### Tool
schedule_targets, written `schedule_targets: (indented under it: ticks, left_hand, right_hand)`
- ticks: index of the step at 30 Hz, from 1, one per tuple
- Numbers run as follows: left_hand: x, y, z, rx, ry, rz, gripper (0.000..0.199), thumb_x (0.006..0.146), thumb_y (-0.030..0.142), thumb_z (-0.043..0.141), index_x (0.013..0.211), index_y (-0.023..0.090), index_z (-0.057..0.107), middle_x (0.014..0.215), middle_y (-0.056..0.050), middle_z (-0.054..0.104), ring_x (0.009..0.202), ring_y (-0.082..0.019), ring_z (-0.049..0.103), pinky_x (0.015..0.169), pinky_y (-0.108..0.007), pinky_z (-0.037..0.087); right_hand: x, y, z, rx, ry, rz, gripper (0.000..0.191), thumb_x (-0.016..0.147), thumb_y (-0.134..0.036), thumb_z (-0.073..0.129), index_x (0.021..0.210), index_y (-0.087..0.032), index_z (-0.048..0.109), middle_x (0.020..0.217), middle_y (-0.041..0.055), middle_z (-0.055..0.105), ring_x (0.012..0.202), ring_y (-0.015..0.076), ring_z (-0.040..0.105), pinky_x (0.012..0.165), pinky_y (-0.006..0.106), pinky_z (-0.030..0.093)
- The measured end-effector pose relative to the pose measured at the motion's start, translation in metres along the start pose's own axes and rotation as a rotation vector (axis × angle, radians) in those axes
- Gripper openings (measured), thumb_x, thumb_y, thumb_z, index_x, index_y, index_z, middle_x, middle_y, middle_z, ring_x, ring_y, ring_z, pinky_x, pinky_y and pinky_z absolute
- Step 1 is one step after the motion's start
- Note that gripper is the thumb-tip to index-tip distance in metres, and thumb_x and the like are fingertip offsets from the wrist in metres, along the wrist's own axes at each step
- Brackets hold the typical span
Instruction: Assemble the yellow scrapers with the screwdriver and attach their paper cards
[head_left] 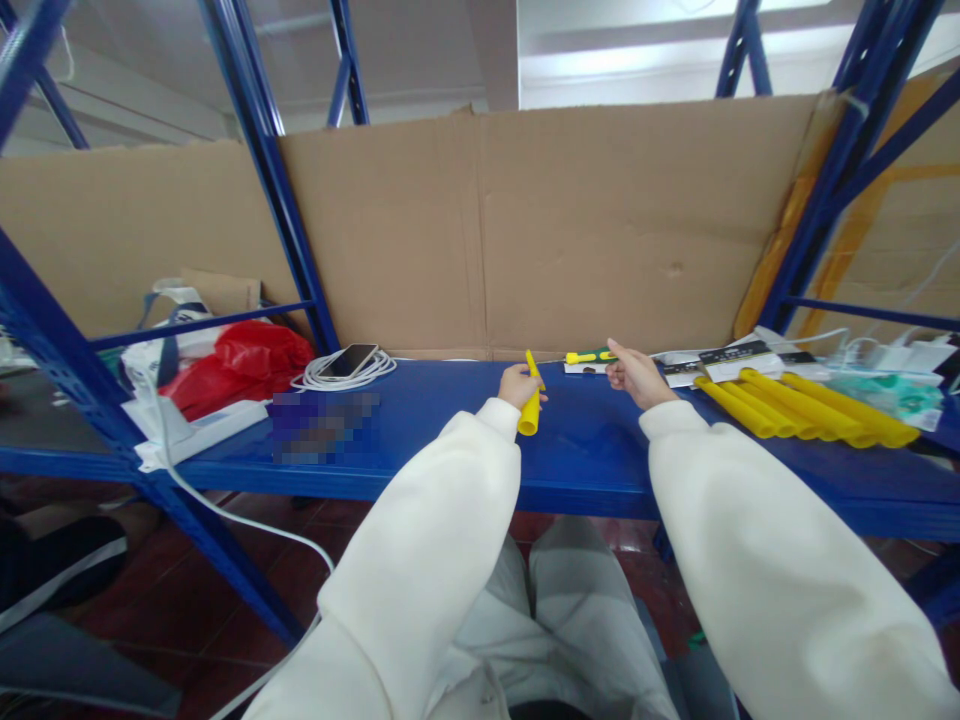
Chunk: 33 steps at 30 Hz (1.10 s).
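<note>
My left hand point(519, 386) is wrapped round a yellow tube point(529, 412), whose wide open end points down toward me and whose narrow end sticks up above the fingers. To its right, my right hand point(631, 374) is raised over the blue shelf point(450, 425) with its fingers bent together; whether anything small is between them cannot be made out. Just left of those fingers, a yellow and green screwdriver point(589, 357) lies on a small white and black piece at the back of the shelf.
Several yellow tubes point(799, 410) lie at the right beside black and white packets point(739, 360). At the left are a phone point(349, 361) on a coiled white cable, a red bag point(244, 365) and a power strip point(217, 425). Cardboard point(562, 220) closes the back between blue posts.
</note>
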<state>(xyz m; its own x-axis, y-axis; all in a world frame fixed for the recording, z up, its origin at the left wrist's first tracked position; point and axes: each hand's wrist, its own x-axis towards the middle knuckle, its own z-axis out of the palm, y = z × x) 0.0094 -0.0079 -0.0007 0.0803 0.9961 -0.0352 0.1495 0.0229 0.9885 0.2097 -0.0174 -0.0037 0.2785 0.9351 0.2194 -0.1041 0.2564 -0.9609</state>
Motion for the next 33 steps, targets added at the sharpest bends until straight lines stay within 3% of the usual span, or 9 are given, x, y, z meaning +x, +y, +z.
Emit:
schedule_targets:
  ticks: [19,25,29,33]
  left_hand:
    - [0.004,-0.004,0.001,-0.02,0.012,0.047,0.058,0.079,0.0,0.059,0.135,0.013,0.048,0.092,-0.008,0.071,0.055,-0.013,0.067,0.052,-0.024,0.054]
    - [0.006,-0.007,0.0,-0.017,0.049,0.069,0.061,0.078,0.001,0.06,0.136,0.016,0.049,0.106,-0.011,0.069,0.057,-0.013,0.068,0.05,-0.023,0.054]
    - [0.013,-0.011,0.0,-0.002,0.101,0.118,0.058,0.077,0.0,0.062,0.132,0.017,0.055,0.118,-0.012,0.066,0.065,-0.014,0.071,0.057,-0.022,0.056]
    - [0.025,-0.018,0.0,0.053,0.155,0.167,0.051,0.074,0.0,0.066,0.122,0.015,0.063,0.123,-0.012,0.066,0.087,-0.018,0.072,0.073,-0.024,0.056]
  right_hand:
    - [0.003,0.001,-0.001,0.021,0.024,-0.004,0.042,0.073,-0.049,0.077,0.071,-0.021,0.046,0.048,-0.0018,0.056,0.035,0.006,0.042,0.032,0.016,0.033]
    - [0.007,0.002,-0.005,0.023,0.148,0.0,0.038,0.077,-0.042,0.076,0.069,-0.021,0.046,0.046,-0.0011,0.056,0.034,0.0063,0.043,0.032,0.015,0.034]
    - [0.004,0.001,-0.003,0.008,0.172,0.012,0.034,0.08,-0.037,0.073,0.068,-0.021,0.046,0.044,-0.0016,0.055,0.034,0.0063,0.043,0.03,0.015,0.033]
    - [0.002,0.0,-0.001,-0.002,0.183,0.008,0.031,0.081,-0.033,0.072,0.068,-0.02,0.047,0.043,-0.0023,0.054,0.033,0.0062,0.042,0.03,0.015,0.033]
